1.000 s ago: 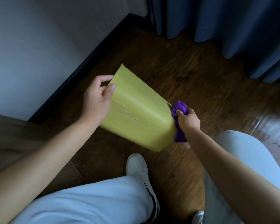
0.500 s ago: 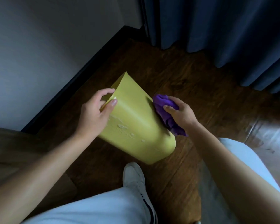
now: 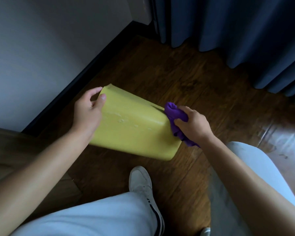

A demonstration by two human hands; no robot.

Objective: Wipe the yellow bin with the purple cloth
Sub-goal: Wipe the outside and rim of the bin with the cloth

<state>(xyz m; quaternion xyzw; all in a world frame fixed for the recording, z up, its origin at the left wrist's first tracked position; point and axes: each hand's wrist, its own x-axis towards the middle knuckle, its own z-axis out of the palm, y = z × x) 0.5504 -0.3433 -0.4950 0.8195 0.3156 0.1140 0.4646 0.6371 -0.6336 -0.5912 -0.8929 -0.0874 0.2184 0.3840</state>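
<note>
The yellow bin (image 3: 134,126) is tipped on its side above the wooden floor, its closed base toward me and its rim pointing away to the left. A few pale droplets mark its upper face. My left hand (image 3: 89,113) grips the bin near its rim, thumb on the top face. My right hand (image 3: 193,123) is closed around the bunched purple cloth (image 3: 174,116), which presses against the bin's right side near the base. The bin's opening is hidden.
Dark wooden floor (image 3: 186,79) lies all around. A grey wall with a dark skirting board (image 3: 85,72) runs at the left, blue curtains (image 3: 237,28) hang at the back right. My white shoe (image 3: 141,183) and light trousers are below the bin.
The bin has turned to lie more level and sideways. My right hand with the cloth slid from the bin's upper side down toward its base end.
</note>
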